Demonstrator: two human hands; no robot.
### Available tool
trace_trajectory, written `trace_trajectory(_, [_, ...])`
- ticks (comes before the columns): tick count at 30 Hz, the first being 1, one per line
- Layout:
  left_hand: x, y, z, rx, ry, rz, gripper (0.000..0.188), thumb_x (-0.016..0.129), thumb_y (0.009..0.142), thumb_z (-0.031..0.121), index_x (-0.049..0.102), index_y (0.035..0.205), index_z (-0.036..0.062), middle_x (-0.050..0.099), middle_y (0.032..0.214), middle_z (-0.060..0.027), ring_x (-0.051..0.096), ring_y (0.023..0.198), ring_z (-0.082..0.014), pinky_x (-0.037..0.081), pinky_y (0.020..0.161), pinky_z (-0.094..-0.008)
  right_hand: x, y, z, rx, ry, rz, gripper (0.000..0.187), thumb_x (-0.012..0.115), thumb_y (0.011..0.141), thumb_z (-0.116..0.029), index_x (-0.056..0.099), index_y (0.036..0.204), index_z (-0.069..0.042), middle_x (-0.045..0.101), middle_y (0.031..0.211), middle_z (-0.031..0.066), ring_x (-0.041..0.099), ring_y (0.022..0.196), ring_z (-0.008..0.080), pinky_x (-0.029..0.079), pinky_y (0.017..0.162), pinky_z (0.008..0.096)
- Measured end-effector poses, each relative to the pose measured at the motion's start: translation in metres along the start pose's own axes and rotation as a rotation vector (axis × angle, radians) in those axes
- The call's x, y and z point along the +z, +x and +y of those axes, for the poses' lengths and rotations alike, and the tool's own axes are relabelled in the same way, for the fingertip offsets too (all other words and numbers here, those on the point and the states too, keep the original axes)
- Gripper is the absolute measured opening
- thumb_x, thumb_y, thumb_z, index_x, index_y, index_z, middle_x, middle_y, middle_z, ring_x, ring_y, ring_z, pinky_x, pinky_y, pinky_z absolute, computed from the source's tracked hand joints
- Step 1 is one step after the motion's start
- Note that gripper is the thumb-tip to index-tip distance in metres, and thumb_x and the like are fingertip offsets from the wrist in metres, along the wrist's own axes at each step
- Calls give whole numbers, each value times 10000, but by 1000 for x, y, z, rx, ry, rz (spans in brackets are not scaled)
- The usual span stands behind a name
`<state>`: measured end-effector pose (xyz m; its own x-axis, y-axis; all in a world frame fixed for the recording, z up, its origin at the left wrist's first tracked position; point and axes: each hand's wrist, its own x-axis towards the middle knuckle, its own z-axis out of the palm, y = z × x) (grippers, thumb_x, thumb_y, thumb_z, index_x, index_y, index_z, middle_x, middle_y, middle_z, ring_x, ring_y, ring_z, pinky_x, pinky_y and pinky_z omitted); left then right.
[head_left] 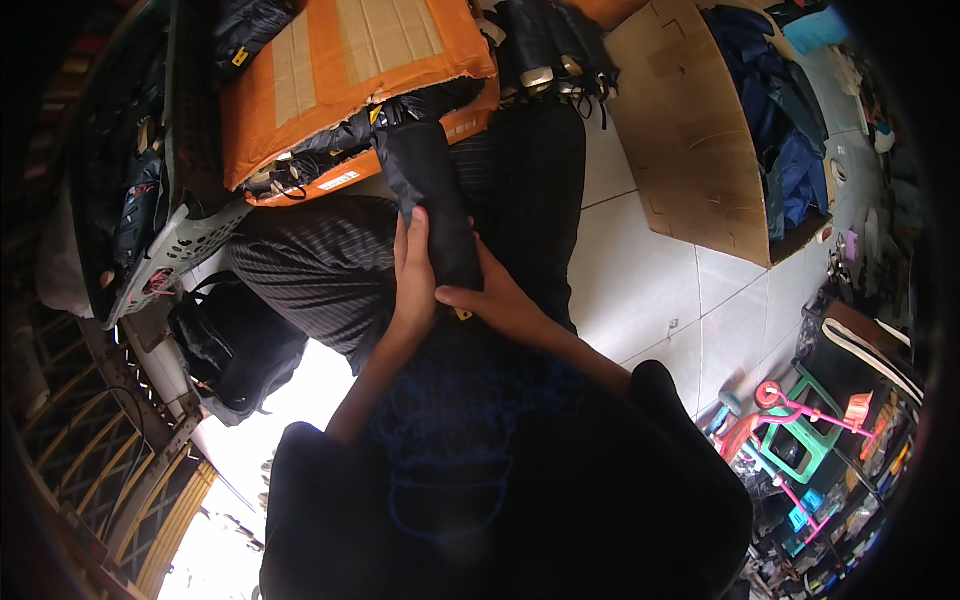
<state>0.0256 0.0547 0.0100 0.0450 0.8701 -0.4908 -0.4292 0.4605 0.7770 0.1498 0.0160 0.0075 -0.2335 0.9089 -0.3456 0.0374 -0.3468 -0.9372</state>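
Observation:
A black folded umbrella (428, 185), smooth and tube-shaped, lies lengthwise over my lap. It points away from me, and its far end meets the opening of an orange-taped carton (262, 110). My left hand (414, 270) is closed along its left side, the fingers stretched up the fabric. From the right, my right hand (500, 300) wraps its near end, with the thumb across the bottom. A small yellow tag (462, 314) shows just under that end. More black folded umbrellas (335, 140) fill the carton's opening.
Several dark umbrellas (535, 50) lie beyond my knee. An open cardboard box (690, 140) with dark blue fabric (790, 150) stands at right. On the left are a plastic crate (185, 235) and a black bag (240, 345). A pink scooter (800, 405) and green stool (800, 440) stand at lower right.

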Motion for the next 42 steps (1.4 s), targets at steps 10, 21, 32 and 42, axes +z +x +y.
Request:
trace_trajectory(10, [-1, 4, 11, 156, 127, -52, 440, 439, 1043, 324, 416, 1351, 10, 567, 1215, -172, 587, 1096, -225, 473, 957, -354, -15, 9, -17, 298, 383, -101, 552, 729, 826, -71, 463, 1305, -6, 601, 1067, 67, 630, 904, 146, 570, 711, 297])
trace_trajectory(21, [-23, -18, 25, 671, 594, -274, 370, 721, 784, -89, 613, 1129, -11, 494, 1202, -143, 577, 1085, -236, 562, 874, -335, -28, 14, -13, 238, 562, -131, 627, 749, 803, -92, 444, 1348, -39, 586, 1093, 62, 614, 945, 143, 571, 710, 312])
trace_trajectory(32, [-20, -19, 7, 647, 321, -290, 441, 732, 758, -114, 590, 1159, 2, 443, 1201, -124, 575, 1053, -225, 533, 881, -333, -31, 15, -16, 245, 581, -226, 611, 738, 822, -86, 425, 1343, -24, 582, 1056, 73, 612, 886, 134, 542, 663, 286])
trace_trajectory(42, [-19, -22, 14, 930, 803, 51, 138, 709, 765, -87, 666, 872, -11, 662, 955, -157, 656, 823, -221, 517, 731, -308, -16, 25, -9, -15, 482, -77, 565, 640, 898, -102, 377, 1390, -14, 555, 1167, 94, 587, 1018, 132, 510, 837, 290])
